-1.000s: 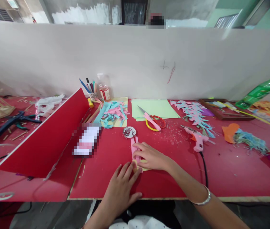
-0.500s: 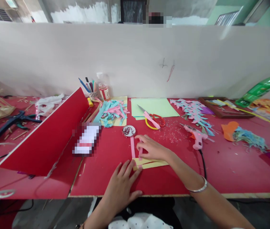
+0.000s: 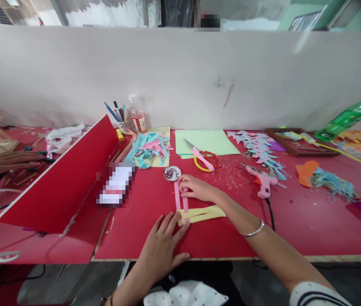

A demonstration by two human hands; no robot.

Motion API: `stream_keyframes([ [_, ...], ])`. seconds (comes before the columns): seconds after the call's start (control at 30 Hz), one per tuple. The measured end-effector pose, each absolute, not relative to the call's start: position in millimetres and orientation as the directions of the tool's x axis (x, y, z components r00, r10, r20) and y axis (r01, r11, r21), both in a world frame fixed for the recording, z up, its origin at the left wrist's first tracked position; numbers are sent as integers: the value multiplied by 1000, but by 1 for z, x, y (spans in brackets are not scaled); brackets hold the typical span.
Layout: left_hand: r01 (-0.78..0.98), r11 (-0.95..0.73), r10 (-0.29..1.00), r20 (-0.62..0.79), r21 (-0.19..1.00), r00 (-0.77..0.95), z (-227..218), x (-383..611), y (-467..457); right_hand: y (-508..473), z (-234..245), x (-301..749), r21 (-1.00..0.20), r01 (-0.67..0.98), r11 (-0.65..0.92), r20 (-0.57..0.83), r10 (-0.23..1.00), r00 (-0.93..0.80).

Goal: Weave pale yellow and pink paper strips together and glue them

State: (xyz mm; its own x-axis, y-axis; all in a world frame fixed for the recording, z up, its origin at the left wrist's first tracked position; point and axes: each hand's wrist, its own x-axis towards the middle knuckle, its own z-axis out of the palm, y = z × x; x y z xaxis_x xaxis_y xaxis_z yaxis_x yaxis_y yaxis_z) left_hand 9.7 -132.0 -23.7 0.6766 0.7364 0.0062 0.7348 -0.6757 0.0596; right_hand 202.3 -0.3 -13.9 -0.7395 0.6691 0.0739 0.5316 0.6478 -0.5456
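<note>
My left hand (image 3: pixel 163 241) lies flat with its fingers spread, the fingertips resting on the left end of the yellow paper strips (image 3: pixel 210 212). Two pink paper strips run away from me from that end, crossing the yellow ones. The left pink strip (image 3: pixel 177 195) lies on the red table. My right hand (image 3: pixel 199 188) pinches the upper part of the right pink strip (image 3: pixel 186 205), whose lower end passes between the yellow strips. Just beyond my right fingers sits a small round dish (image 3: pixel 171 173) with dark curled bits in it.
Scissors (image 3: pixel 206 160) and pale green paper (image 3: pixel 204 142) lie behind my hands. A pink glue gun (image 3: pixel 265 180) with a black cord is to the right. A phone (image 3: pixel 116 185) and an upright red board (image 3: pixel 62 178) stand left, with another person's hand (image 3: pixel 8 163) beyond.
My right hand has shifted slightly away from me and to the left along the pink strip. Another person's hand has come in at the far left. My left hand stays put.
</note>
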Motion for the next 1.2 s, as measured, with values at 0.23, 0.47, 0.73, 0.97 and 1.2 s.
stream_keyframes([
  [0.23, 726, -683, 729, 13, 81, 684, -22, 5, -129, 3, -22, 199, -481, 586, 652, 107, 707, -700],
  [0.47, 716, -692, 722, 44, 92, 691, -25, 3, -127, 7, -28, 201, -343, 690, 638, 171, 764, -622],
  [0.73, 742, -659, 747, -5, 123, 665, -18, 6, -127, 38, -23, 191, -289, 721, 630, 201, 777, -597],
  [0.97, 739, -656, 747, -7, 156, 664, -18, 3, -128, 50, -18, 188, -297, 684, 667, 187, 743, -643],
  [1.2, 744, -651, 753, -3, 152, 659, -18, 4, -126, 63, -17, 175, -322, 691, 647, 186, 759, -624],
])
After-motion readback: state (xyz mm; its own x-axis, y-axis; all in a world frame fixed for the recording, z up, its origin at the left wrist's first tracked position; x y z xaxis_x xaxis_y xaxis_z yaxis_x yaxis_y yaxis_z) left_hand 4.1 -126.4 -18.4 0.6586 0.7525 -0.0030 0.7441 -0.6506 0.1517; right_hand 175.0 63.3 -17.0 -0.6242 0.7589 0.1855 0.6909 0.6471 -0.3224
